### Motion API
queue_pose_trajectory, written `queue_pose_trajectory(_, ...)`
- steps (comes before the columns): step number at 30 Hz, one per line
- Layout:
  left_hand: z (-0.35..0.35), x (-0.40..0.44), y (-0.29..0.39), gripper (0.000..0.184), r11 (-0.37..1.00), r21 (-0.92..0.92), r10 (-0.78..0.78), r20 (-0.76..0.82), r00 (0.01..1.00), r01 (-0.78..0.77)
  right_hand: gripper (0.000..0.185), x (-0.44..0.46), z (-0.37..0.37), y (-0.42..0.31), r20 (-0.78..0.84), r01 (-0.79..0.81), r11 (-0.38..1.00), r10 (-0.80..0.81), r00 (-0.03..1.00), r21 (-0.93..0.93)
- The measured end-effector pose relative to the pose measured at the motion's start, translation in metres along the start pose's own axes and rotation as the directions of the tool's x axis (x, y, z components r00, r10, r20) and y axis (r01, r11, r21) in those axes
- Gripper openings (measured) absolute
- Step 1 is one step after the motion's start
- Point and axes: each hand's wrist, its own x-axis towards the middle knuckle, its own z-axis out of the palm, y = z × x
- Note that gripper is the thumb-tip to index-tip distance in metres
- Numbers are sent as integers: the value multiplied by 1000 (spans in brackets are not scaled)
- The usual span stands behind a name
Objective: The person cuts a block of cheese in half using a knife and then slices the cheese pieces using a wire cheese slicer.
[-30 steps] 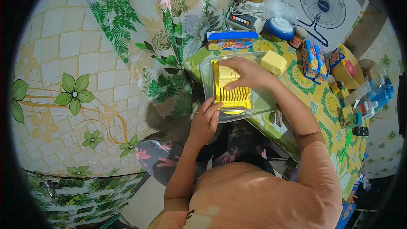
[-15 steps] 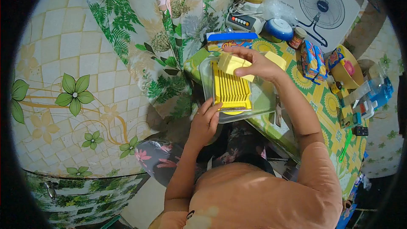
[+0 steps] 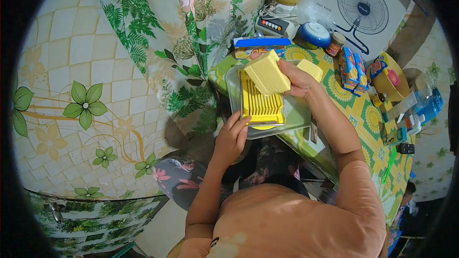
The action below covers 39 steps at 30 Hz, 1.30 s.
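Observation:
My right hand (image 3: 299, 80) grips a pale yellow block of cheese (image 3: 267, 73), held tilted over the far end of a yellow slotted slicer (image 3: 260, 102). My left hand (image 3: 232, 137) has its fingers closed on the near left corner of the slicer. Under the slicer is a clear plastic container (image 3: 233, 110). A second pale yellow block (image 3: 311, 69) shows behind my right hand, on the container's far right side. The palm side of my right hand is hidden.
A knife (image 3: 313, 132) lies right of the container. Behind are a blue-lidded box (image 3: 262, 43), a blender (image 3: 277, 25), a blue bowl (image 3: 314, 34) and a jar (image 3: 335, 43). Blue and yellow packs (image 3: 354, 70) and a yellow tub (image 3: 399, 90) stand right on the patterned tablecloth.
My right hand has turned the block of cheese, so that a broad face now shows and it is more tilted. My left hand and the slicer have stayed in place.

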Motion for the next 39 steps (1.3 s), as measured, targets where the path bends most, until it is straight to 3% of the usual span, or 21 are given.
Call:
queue_pose_trajectory(8, -2, 0, 1, 30, 997, -43, -60, 69, 996, 63, 82, 1, 5, 3, 88, 23, 1000, -25, 996, 19)
queue_pose_trajectory(13, 0, 1, -1, 29, 1000, -12, 13, 6, 1000, -13, 85, 1, 8, 6, 111, 72, 996, -78, 991, 55)
queue_pose_trajectory(16, -4, 3, -1, 29, 999, 11, 41, 7, 999, -41, 87, 2, 1, 6, 223, 17, 994, -42, 974, 111)
queue_pose_trajectory(20, -17, 13, 16, 30, 997, 64, 41, 15, 999, -42, 89, 1, 8, 4, 173, 33, 998, -40, 984, 44)
queue_pose_trajectory(22, -23, 18, 13, 30, 982, 160, 89, 68, 994, -99, 89, -1, 12, 4, 80, 33, 999, -35, 996, 17)
queue_pose_trajectory(25, -30, 28, 11, 29, 946, 282, 114, 173, 978, -160, 83, 0, 9, 6, 88, 45, 999, -47, 995, 28)
queue_pose_trajectory(28, -34, 38, 13, 26, 922, 336, 113, 246, 963, -193, 78, 2, 7, 5, 78, 68, 997, -64, 995, -47)
queue_pose_trajectory(33, -35, 41, 17, 23, 895, 388, 118, 270, 956, -220, 73, -10, 29, -15, -32, 74, 931, -91, 995, -358)
queue_pose_trajectory(35, -33, 38, 15, 22, 888, 408, 102, 272, 957, -211, 72, -19, 36, -28, -93, 34, 834, -102, 990, -550)
queue_pose_trajectory(37, -35, 37, 19, 22, 875, 432, 114, 255, 960, -219, 71, -27, 35, -40, -148, -24, 645, -138, 979, -764)
queue_pose_trajectory(39, -35, 35, 21, 21, 868, 447, 113, 245, 963, -215, 74, -32, 27, -44, -191, -63, 644, -131, 973, -762)
